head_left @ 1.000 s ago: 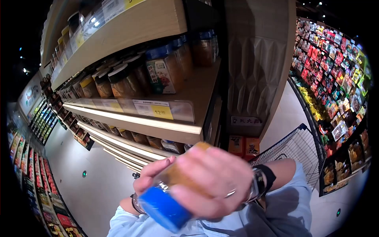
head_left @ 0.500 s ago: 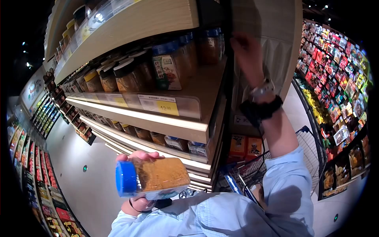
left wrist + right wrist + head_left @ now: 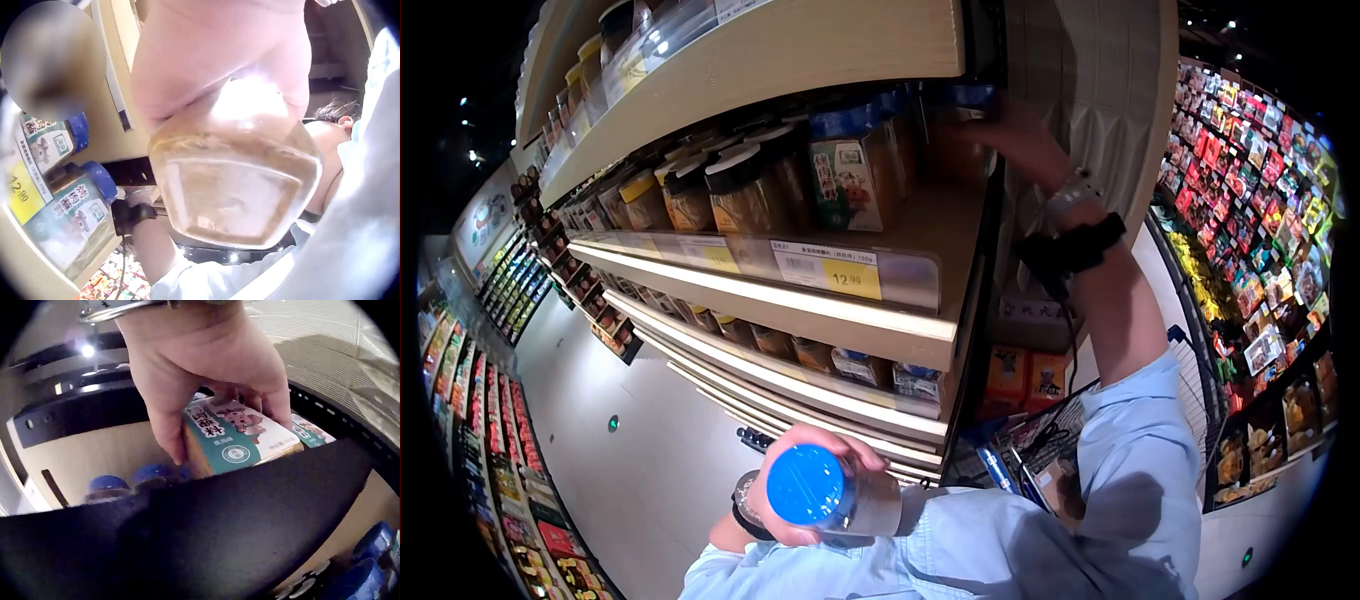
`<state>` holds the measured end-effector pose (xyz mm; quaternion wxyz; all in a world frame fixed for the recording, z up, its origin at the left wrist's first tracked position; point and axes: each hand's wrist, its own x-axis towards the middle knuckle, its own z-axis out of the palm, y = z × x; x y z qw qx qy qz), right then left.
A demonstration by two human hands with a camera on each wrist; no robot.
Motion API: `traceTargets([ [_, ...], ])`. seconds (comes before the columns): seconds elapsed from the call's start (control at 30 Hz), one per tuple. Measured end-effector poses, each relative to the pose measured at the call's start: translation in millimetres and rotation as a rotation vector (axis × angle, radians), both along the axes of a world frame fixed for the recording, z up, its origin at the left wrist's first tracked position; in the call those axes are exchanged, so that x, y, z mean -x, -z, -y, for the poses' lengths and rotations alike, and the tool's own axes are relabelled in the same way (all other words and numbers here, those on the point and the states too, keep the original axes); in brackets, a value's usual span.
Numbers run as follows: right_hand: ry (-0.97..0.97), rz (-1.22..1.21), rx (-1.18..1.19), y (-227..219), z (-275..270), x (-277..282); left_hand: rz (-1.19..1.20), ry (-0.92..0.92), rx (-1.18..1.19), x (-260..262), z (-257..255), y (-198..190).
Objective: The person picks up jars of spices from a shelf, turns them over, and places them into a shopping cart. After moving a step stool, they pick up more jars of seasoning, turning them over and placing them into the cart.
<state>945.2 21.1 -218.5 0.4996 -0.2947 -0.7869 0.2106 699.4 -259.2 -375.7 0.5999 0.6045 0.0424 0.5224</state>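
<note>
My left hand [image 3: 785, 490] holds a clear seasoning jar [image 3: 870, 505] in front of my chest, its blue lid turned up toward the head camera. From below, the left wrist view shows the fingers wrapped round that jar [image 3: 234, 194], with brownish powder inside. My right hand [image 3: 1020, 140] reaches to the shelf's far right end. In the right wrist view this hand [image 3: 206, 369] grips a second seasoning jar [image 3: 234, 431], thumb on one side and fingers on the other. The jar's green and white label faces that camera.
Blue-lidded jars [image 3: 850, 170] and black-lidded jars [image 3: 740, 190] line the shelf behind a price tag [image 3: 830, 270]. A black bar [image 3: 187, 531] crosses before the right hand. A shopping cart [image 3: 1040, 450] stands below the right arm. Red boxes [image 3: 1025, 375] sit by the shelf's foot.
My right hand left the first jar and went up to the shelf, now round a second jar. The left hand keeps the first jar and has turned it lid-up.
</note>
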Motion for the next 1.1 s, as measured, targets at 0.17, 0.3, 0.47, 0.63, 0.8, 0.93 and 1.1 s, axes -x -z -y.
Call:
traceTargets([
  [0.17, 0.009, -0.142, 0.101, 9, 64, -53, -0.185, 0.192, -0.083, -2, -11, -3],
  [0.3, -0.370, -0.341, 0.259, 45, 108, -117, -0.345, 0.363, -0.130, -16, -22, -6],
  [0.47, -0.470, -0.535, 0.292, 100, 162, -191, -0.446, 0.562, -0.074, -42, -32, -2],
  [0.63, -0.100, -0.346, 0.351, 112, 227, -226, -0.429, 0.601, -0.193, -68, -41, 0],
  [0.8, 0.312, 0.054, 0.544, 167, 249, -268, -0.345, 0.505, -0.188, -76, -35, 26],
  [0.93, 0.433, 0.117, 0.775, 234, 269, -291, -0.291, 0.482, -0.215, -85, -32, 30],
  [1.1, 0.496, 0.248, 0.944, 301, 297, -304, -0.292, 0.482, -0.199, -93, -29, 33],
])
